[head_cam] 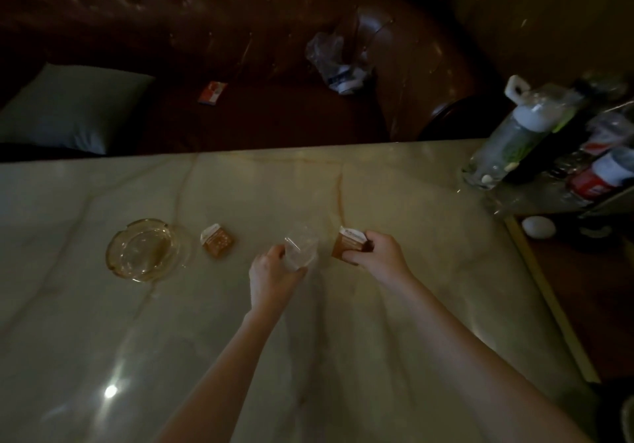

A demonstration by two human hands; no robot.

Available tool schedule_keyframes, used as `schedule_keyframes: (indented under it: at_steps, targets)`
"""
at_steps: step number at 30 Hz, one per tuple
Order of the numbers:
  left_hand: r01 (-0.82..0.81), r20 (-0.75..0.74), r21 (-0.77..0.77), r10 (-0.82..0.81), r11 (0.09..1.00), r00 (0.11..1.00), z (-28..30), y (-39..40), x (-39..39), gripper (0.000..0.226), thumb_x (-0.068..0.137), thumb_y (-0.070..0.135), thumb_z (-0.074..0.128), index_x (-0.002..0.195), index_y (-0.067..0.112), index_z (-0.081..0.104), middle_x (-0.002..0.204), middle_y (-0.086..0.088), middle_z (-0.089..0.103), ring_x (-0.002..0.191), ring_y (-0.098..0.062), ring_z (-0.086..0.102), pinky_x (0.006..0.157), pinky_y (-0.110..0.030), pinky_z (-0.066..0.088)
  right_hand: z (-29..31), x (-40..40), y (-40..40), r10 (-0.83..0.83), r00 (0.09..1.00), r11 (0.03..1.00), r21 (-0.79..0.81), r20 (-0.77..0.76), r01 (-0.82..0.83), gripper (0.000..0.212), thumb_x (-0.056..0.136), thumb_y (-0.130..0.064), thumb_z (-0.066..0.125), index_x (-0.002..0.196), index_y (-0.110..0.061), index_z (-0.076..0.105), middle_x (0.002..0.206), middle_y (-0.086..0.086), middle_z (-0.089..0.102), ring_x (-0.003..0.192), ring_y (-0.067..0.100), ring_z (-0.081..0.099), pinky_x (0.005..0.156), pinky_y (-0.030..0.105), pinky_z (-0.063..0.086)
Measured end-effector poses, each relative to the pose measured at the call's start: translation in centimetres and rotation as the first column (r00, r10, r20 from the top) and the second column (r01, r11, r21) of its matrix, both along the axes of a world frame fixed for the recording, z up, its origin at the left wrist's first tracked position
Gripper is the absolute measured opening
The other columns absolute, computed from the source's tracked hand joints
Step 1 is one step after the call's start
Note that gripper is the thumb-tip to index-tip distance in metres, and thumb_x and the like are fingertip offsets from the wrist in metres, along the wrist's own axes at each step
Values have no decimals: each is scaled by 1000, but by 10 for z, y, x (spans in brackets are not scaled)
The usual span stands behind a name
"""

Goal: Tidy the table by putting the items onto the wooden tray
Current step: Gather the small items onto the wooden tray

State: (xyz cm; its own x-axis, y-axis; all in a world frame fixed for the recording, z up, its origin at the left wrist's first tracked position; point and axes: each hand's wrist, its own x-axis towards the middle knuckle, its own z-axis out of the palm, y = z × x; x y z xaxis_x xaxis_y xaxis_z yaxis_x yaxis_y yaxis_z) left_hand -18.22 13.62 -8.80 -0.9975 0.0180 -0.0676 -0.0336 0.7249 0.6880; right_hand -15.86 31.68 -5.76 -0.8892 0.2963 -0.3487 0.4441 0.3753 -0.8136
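Note:
My left hand (272, 274) grips a clear drinking glass (302, 248) that stands on the pale marble table (343, 357). Just to its right, my right hand (379, 254) is closed on a small brown box (348, 245) with a white top. A second brown box (218, 242) of the same kind lies on the table to the left of the glass. Further left sits a round amber glass ashtray (145, 248). No wooden tray is in view.
Several bottles (514, 137) in plastic stand crowded at the table's far right corner. A white egg-like object (538, 227) lies beyond the right edge. Behind the table is a dark leather sofa (206, 31) with a pillow (72, 106), a small red pack (212, 92) and a plastic bag (338, 62).

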Motion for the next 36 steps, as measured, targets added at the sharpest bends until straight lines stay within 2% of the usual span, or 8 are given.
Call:
schedule_keyframes:
  at_steps: [4,9,12,17,20,24,31,36]
  targets:
    - [66,-12,71,-65,995,998,12,25,17,40,59,20,81,91,3,65,88,-13,69,85,-30,61,73,-30,42,16,19,27,-104,993,991,-91,-50,99,14,79,-12,69,92,-12,65,68,-7,60,60,5,54,53,16,41]
    - [105,-41,142,-101,984,994,37,74,33,44,59,20,82,98,6,67,97,-12,70,93,-26,61,82,-29,43,26,46,79,-233,972,960,-169,-36,224,17,87,-12,58,102,-8,64,73,-4,62,64,9,58,50,20,47]
    - [141,-59,154,-133,978,989,48,111,43,42,59,19,83,95,5,67,96,-11,70,92,-26,62,80,-26,41,35,64,115,-240,970,960,-160,-43,231,17,88,-13,57,102,-6,64,75,-1,63,65,10,58,54,22,48]
    - [194,-54,189,-187,963,981,64,175,64,45,60,17,82,99,4,65,100,-12,69,94,-23,62,79,-21,40,58,87,177,-272,959,955,-143,-75,259,16,86,-16,60,101,-12,63,81,-2,64,69,8,59,53,18,46]
    - [219,-64,193,-211,956,975,70,217,74,45,61,19,82,101,5,65,101,-11,69,95,-22,62,80,-20,40,69,100,216,-320,943,939,-161,-86,304,15,86,-15,60,101,-14,63,79,-5,63,70,8,58,57,21,43]
    - [255,-89,199,-241,946,966,69,270,84,46,60,18,83,100,4,66,100,-12,69,94,-22,63,72,-10,32,71,117,264,-435,897,890,-185,-80,416,15,86,-16,59,99,-12,65,79,-1,64,69,11,58,56,22,43]
    - [347,-94,181,-336,920,937,53,350,99,49,65,23,80,107,3,63,105,-11,68,95,-21,63,80,-24,45,50,139,322,-563,826,803,-240,-4,546,17,89,-11,53,103,-9,61,80,-1,60,69,8,55,56,19,41]
    - [401,-66,150,-396,903,916,30,386,99,47,64,27,80,104,7,65,100,-9,70,90,-22,65,77,-30,50,23,139,340,-637,771,761,-154,2,630,19,88,-10,55,105,-7,61,104,10,66,81,15,60,68,22,47]
